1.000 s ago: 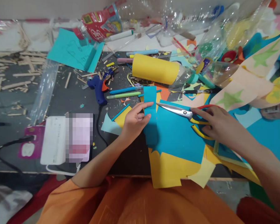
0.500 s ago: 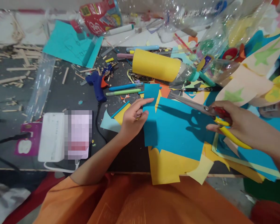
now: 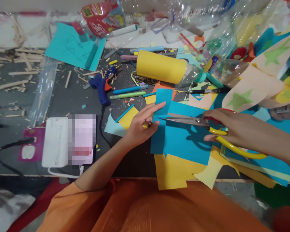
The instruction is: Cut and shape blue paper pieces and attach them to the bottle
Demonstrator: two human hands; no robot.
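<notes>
My left hand (image 3: 141, 125) grips a blue paper strip (image 3: 158, 141) by its left edge, its index finger stretched across the top and the thumb lower down. In my right hand (image 3: 227, 124) are scissors (image 3: 187, 120) with yellow and red on the handles. Their blades look nearly closed and point left, the tip over the strip close to my left fingers. Whether the blades touch the paper I cannot tell. Under the scissors lies a larger blue sheet (image 3: 188, 145), partly over a yellow sheet (image 3: 172, 174) at the table edge.
A bottle wrapped in yellow paper (image 3: 161, 67) lies behind my hands. Left of it are a blue glue gun (image 3: 101, 90) and markers (image 3: 128, 95). A phone (image 3: 82, 138) and white power bank (image 3: 55, 141) sit at left. Paper scraps and plastic bottles crowd the right.
The scissors have moved left and closer to me, bringing their tip over the strip, and the blades have turned nearly level. My left hand and the strip have shifted slightly right.
</notes>
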